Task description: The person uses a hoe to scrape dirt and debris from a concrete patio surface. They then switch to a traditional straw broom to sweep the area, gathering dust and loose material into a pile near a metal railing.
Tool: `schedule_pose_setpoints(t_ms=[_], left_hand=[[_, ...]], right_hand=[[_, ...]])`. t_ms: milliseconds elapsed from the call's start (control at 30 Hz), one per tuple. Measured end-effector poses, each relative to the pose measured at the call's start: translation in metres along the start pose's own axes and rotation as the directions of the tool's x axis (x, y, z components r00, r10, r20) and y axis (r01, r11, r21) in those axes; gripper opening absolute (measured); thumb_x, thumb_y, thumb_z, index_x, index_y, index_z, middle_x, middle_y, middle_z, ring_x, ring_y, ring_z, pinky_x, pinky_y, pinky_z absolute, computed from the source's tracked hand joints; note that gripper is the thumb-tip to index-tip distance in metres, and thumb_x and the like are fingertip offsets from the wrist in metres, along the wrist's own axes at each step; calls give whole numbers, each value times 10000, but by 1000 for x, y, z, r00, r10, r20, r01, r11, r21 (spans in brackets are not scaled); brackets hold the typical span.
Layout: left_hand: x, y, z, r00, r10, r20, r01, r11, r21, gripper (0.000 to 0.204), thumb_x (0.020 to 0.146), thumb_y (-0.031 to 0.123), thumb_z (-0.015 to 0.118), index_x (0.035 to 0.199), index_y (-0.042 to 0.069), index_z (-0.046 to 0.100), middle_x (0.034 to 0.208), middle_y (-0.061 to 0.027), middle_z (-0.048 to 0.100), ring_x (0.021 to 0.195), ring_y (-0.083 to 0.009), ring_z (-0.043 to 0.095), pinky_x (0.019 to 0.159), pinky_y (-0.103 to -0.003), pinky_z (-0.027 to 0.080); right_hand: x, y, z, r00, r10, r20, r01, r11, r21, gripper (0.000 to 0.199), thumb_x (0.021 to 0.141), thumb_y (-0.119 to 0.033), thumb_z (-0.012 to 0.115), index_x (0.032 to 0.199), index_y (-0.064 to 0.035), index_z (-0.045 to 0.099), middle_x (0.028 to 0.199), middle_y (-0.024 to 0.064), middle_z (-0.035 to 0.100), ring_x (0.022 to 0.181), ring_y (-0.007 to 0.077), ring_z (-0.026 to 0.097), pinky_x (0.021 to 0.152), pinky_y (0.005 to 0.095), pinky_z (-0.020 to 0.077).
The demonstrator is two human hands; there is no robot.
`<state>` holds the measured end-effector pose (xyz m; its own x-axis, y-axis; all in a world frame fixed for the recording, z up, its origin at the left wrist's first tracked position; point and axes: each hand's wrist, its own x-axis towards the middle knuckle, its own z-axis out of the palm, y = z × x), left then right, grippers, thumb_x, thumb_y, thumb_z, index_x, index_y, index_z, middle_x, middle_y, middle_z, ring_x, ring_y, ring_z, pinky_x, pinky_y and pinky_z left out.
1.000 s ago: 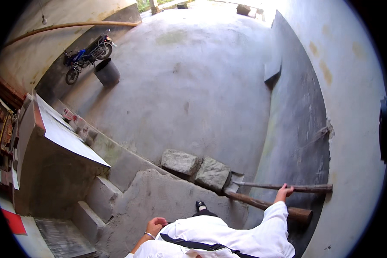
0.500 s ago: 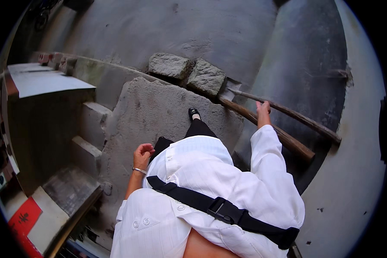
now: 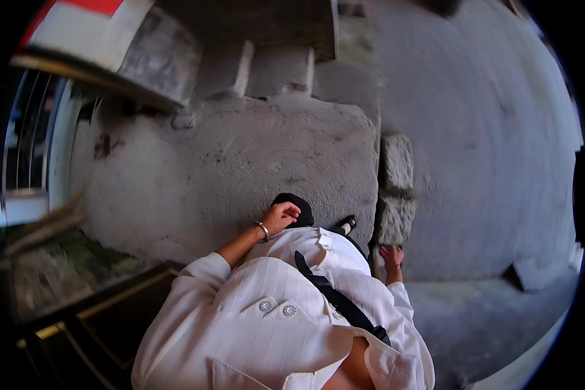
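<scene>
My left hand [image 3: 279,218], with a metal bangle at the wrist, hangs over my black-trousered knee above the rough concrete landing [image 3: 240,162]; its fingers are loosely curled and hold nothing. My right hand [image 3: 391,256] is low at my right side, just below two grey stone blocks [image 3: 395,188]. A thin wooden piece [image 3: 373,260] shows right beside that hand, and whether the hand grips it is hidden. My white striped shirt [image 3: 273,318] with a black strap [image 3: 331,296] fills the lower middle. A black shoe [image 3: 346,225] stands on the landing.
Concrete steps [image 3: 266,68] lead away at the top. A drop runs along the landing's right edge down to a sloped concrete floor [image 3: 487,162]. A doorway with dark framing [image 3: 97,318] and sticks [image 3: 42,224] lies at the left.
The view has swung round, so the steps are now at the top and the stone blocks at the right. The two long wooden handles my right hand touched are out of sight.
</scene>
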<state>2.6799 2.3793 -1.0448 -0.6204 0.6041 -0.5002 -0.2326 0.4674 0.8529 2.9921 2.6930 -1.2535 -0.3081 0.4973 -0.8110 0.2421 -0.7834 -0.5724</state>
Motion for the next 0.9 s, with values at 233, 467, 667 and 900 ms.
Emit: schedule_pose_setpoints(t_ms=[233,467,667,900], left_hand=[[-74,-47,-87,954,-56,-295,-3,980,-199,207,734,-12,457,921,-7,544,848,-87,576,743,-131,569,703,-255,475],[-150,-103,-138,703,-111,-703,-99,963,-251,154,697,22,530,840,39,585,753,-65,619,700,-133,597,658,-258,482],[-153,-98,-154,588,-273,-762,-201,862,-464,195,708,32,507,886,62,582,770,-53,608,735,-124,575,686,-265,463],[-191,-154,-194,505,-488,-712,-158,759,-632,227,735,16,501,955,23,560,878,-83,608,794,-128,587,718,-264,477]], right_hand=[[32,-21,107,980,86,181,7,888,-460,157,737,-82,492,842,35,499,680,114,540,582,246,582,491,344,508],[-45,-25,371,830,164,532,479,280,-832,167,717,-107,491,800,19,562,669,92,568,552,170,555,475,282,443],[-84,17,502,654,262,709,755,-274,-595,306,679,-197,563,905,4,607,755,130,626,648,187,608,595,302,486],[-30,98,616,466,434,771,872,-370,-319,264,587,-251,569,663,0,599,708,193,599,705,298,595,651,389,468]])
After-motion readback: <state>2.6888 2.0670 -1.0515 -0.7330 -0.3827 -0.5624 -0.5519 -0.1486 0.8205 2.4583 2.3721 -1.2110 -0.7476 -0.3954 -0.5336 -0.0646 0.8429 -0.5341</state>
